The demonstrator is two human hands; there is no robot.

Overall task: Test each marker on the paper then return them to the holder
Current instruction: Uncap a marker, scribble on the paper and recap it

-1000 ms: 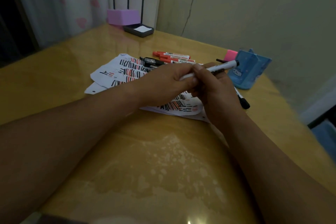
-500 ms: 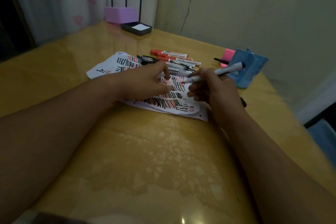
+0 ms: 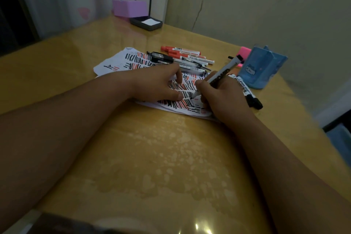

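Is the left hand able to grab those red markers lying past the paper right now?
Probably yes. The left hand only presses the scribbled white paper and holds nothing, and the red plastic markers lie uncovered just beyond its fingers, behind some black pens.

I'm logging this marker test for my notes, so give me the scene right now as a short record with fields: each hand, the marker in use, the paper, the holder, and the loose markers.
left hand: rests on the paper, fingers spread
right hand: grips a white marker
marker tip: uncapped, down at the paper among the strokes
paper state: covered in black and red strokes
holder: blue, beyond the right hand; contents not visible
loose markers: piled at the paper's far edge
black-capped marker: lying right of the right hand
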